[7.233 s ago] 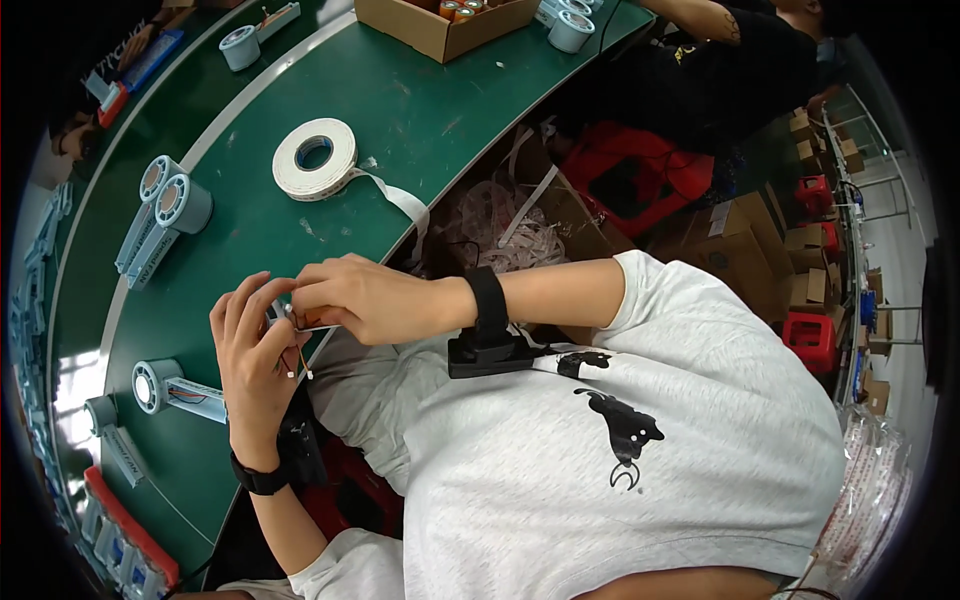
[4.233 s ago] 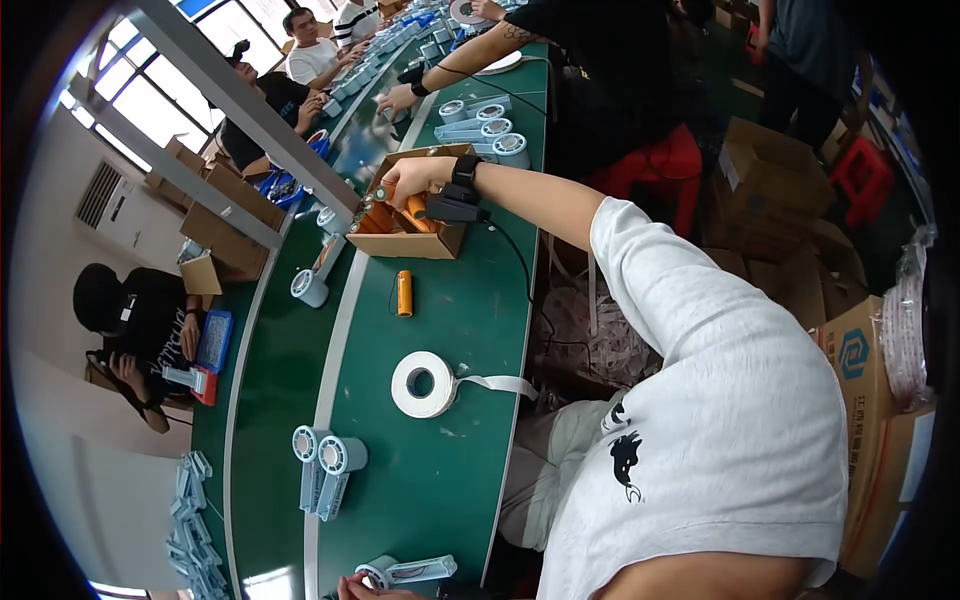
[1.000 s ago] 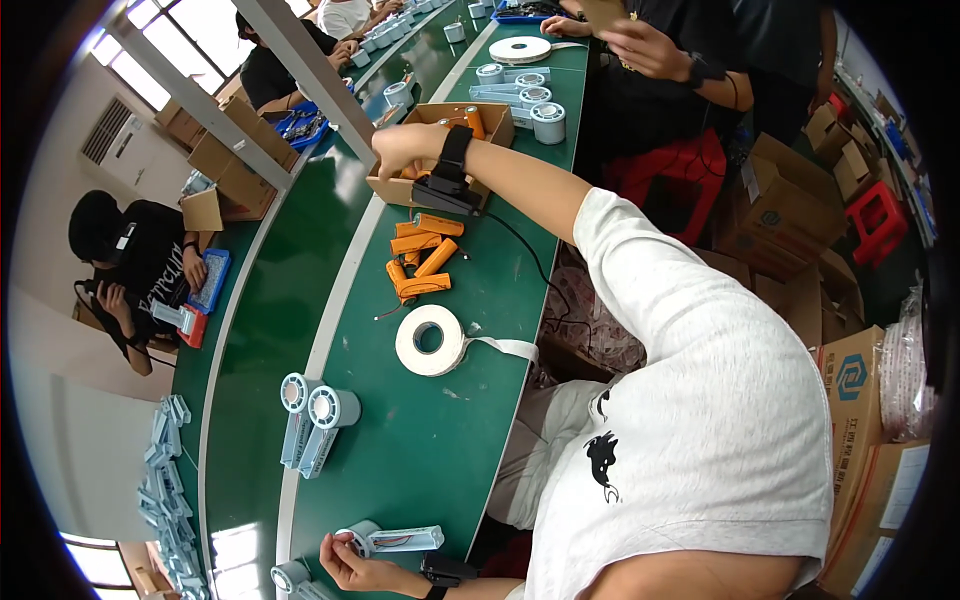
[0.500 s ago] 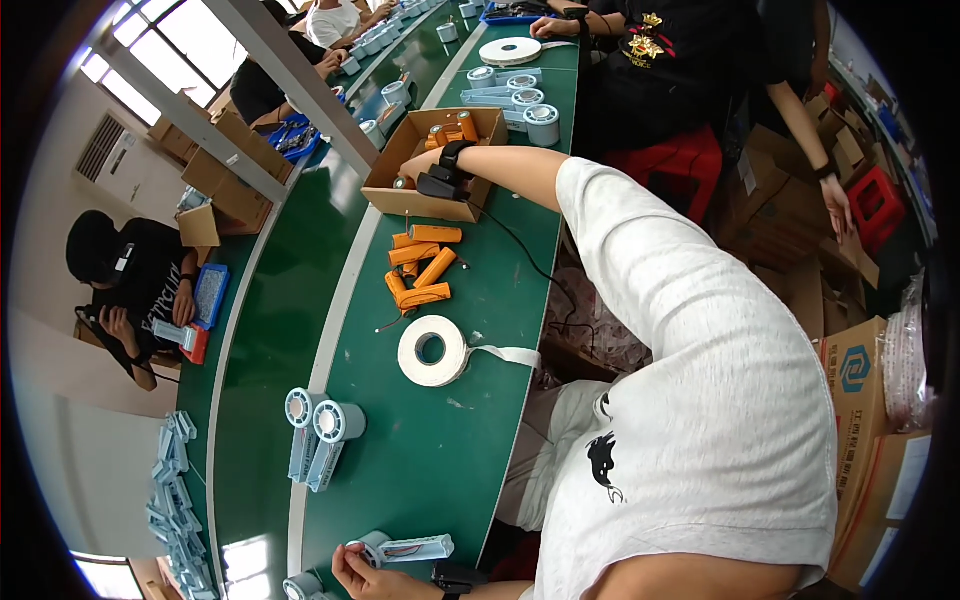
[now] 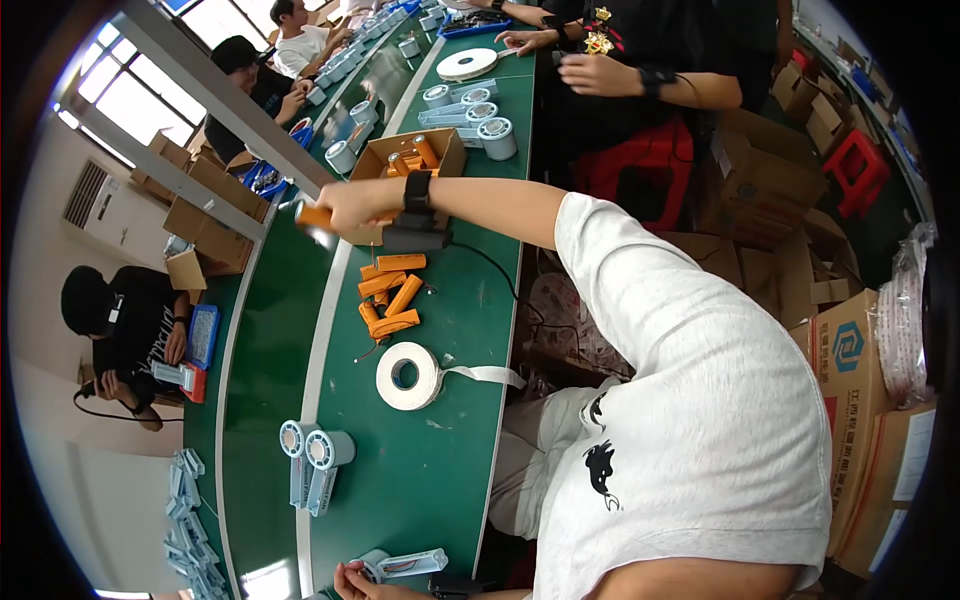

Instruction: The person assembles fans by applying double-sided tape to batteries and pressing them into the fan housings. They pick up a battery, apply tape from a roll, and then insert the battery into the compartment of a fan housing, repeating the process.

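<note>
My right hand (image 5: 352,208) reaches far forward over the green bench (image 5: 450,450), shut on an orange cylinder (image 5: 313,215). Just behind it stands an open cardboard box (image 5: 445,152) holding more orange cylinders. Several orange cylinders (image 5: 390,297) lie in a loose pile on the bench below my forearm. At the bottom edge my left hand (image 5: 358,582) grips a pale grey part with a round end (image 5: 405,565); most of that hand is cut off by the frame.
A white tape roll (image 5: 405,376) with a loose tail lies mid-bench. Two pale round-ended parts (image 5: 314,462) lie to its lower left. Other people work at the far end and across the bench. Cardboard boxes (image 5: 850,350) and red stools stand on my right.
My right hand has come out of the cardboard box and moved left and nearer, now carrying an orange cylinder. The left hand stays at the bottom with its grey part.
</note>
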A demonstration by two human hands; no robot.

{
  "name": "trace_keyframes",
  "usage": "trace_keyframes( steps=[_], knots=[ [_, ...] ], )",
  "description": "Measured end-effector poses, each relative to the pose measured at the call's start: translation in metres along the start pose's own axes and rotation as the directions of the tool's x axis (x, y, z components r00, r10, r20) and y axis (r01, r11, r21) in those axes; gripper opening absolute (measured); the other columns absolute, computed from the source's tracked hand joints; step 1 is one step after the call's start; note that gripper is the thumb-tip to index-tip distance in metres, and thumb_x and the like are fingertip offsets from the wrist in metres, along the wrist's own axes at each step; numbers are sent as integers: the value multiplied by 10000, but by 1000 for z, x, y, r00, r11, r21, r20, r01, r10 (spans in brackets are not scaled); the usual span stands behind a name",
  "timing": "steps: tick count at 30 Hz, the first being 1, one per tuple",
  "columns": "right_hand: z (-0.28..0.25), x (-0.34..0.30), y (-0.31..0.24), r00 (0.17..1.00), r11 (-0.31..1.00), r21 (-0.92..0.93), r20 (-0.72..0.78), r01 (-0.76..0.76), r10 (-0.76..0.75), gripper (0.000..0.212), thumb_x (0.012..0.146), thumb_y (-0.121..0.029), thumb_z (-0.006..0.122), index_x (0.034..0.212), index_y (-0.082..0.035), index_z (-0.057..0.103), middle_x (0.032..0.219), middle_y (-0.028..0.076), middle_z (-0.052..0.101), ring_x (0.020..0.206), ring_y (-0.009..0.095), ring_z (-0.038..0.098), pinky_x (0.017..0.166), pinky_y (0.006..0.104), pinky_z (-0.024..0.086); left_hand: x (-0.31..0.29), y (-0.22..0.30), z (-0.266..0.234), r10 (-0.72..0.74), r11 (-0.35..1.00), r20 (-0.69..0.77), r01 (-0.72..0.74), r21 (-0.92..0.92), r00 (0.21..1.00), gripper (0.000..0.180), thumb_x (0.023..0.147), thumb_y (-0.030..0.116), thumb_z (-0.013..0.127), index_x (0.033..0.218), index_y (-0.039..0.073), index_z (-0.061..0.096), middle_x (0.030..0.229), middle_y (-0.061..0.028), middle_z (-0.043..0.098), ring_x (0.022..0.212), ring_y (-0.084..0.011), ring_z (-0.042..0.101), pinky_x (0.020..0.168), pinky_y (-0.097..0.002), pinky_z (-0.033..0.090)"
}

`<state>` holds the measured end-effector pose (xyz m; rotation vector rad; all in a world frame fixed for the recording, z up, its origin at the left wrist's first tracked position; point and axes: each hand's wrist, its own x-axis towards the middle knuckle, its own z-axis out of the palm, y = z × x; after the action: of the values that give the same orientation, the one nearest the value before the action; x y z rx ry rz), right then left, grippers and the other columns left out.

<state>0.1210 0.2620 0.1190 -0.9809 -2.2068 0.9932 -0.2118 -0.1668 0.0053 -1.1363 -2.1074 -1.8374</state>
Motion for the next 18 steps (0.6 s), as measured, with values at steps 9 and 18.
trace_keyframes(
  steps=[9,18],
  knots=[
    [92,-48,23,868,375,-836,214,400,-448,247,639,-212,663,825,-64,594,936,105,532,889,240,501,741,359,411,-15,62,-2,17,998,98,-24,63,995,245,800,41,482,1034,-9,536,916,-97,512,839,-186,474,751,-293,388],
    [61,-50,-12,808,815,-361,-220,453,-547,220,828,-258,557,861,-45,512,750,68,538,680,196,547,649,338,431,-22,78,-48,-85,875,534,-193,444,841,801,583,79,593,1336,96,322,1359,-147,304,1259,-275,290,1036,-383,229]
  ],
)
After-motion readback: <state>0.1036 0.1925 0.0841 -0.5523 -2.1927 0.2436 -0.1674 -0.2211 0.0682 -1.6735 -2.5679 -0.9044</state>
